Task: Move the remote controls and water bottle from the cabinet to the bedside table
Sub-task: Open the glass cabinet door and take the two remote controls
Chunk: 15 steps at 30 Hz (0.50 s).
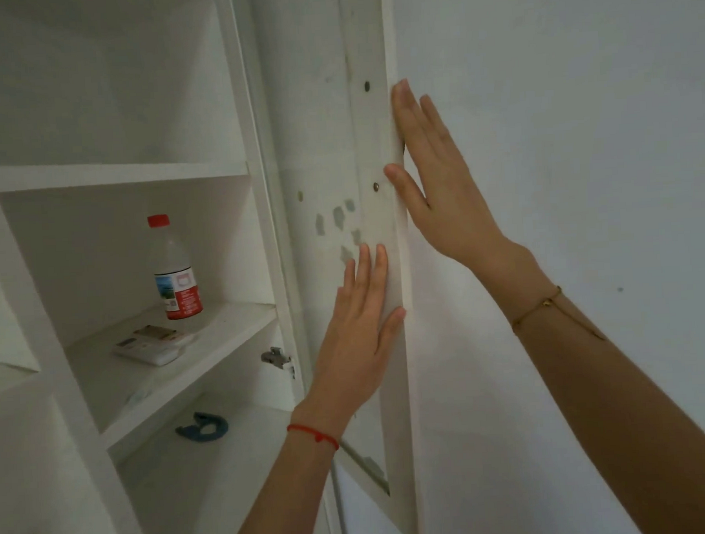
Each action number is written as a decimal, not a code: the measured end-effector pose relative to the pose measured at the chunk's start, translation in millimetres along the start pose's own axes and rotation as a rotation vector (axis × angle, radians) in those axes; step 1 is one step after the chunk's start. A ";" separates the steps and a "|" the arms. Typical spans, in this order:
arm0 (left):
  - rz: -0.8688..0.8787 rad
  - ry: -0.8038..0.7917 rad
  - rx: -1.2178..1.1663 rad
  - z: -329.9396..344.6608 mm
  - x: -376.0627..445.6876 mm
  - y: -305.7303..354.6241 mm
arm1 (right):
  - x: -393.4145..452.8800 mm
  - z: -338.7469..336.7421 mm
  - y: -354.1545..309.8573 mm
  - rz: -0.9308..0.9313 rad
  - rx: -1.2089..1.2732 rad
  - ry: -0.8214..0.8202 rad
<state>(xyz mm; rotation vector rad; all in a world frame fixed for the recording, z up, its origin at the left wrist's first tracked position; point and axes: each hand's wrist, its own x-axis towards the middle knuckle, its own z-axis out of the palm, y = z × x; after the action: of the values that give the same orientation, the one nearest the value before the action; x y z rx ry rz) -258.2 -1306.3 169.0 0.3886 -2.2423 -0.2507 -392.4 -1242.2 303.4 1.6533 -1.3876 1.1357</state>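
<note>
A clear water bottle with a red cap and red label stands upright on the middle shelf of the white cabinet. In front of it lie the white remote controls, stacked together. Both of my hands are on the opened cabinet door, well right of the shelf. My left hand lies flat with straight fingers against the door's inner face. My right hand is flat along the door's outer edge, thumb on the inner face. Neither hand holds anything.
A blue flat object lies on the shelf below. A metal hinge sits on the cabinet's right side panel. The upper shelf shows nothing on it. A plain white wall fills the right side.
</note>
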 end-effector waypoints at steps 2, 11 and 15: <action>0.012 0.002 0.023 9.7 7.5 -0.4 | -1.4 -1.0 10.0 0.022 -0.022 -0.005; 0.052 -0.002 0.108 53.9 48.1 -5.3 | -0.6 -4.5 66.1 0.102 -0.128 -0.044; 0.053 -0.018 0.133 70.9 66.8 -9.6 | 2.2 -0.9 94.5 0.113 -0.151 -0.049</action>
<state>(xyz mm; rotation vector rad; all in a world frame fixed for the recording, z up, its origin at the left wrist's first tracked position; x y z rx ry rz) -351.6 -1335.6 168.0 0.3977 -2.2901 -0.0772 -485.1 -1260.4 303.0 1.5213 -1.5756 1.0315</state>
